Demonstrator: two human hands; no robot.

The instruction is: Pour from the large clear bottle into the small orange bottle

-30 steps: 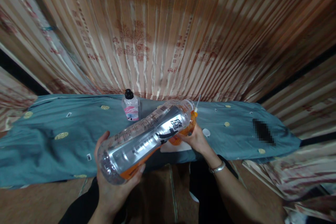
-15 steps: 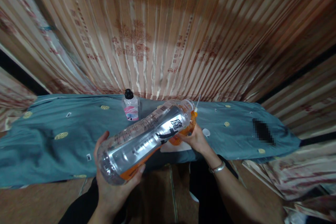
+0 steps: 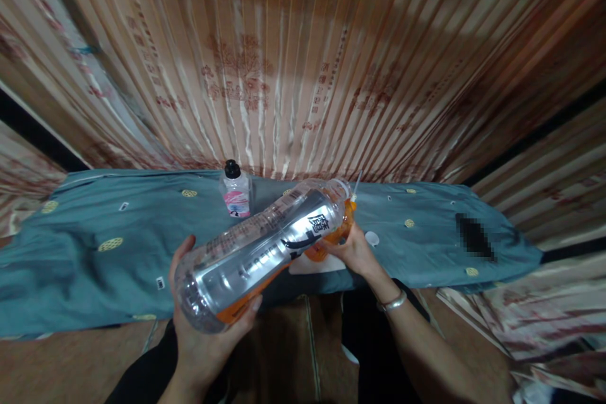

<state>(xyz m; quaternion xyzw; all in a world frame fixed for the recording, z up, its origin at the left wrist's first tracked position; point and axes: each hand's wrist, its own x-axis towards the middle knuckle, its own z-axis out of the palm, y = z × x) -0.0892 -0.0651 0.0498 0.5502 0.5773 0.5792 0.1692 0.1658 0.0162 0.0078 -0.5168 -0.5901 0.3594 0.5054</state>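
The left hand (image 3: 203, 322) grips the base end of a large clear bottle (image 3: 265, 246), its fingers (image 3: 182, 259) wrapped around the bottom. The bottle lies tilted, its base toward the camera and low, its neck raised and pointing away over the teal cloth (image 3: 95, 246) on the table. A little orange liquid lies along the bottle's lower side.

The right hand (image 3: 355, 252) holds a small orange vessel (image 3: 334, 237) just under the large bottle's mouth, its fingers closed around it; whether mouth and vessel touch cannot be told. A thin straw-like stick (image 3: 357, 182) rises from the vessel.

Beyond the large bottle, a small black-capped bottle with a pink label (image 3: 235, 192) stands upright on the cloth. A white cap (image 3: 372, 238) lies just right of the right hand. A striped curtain (image 3: 303, 63) hangs behind.
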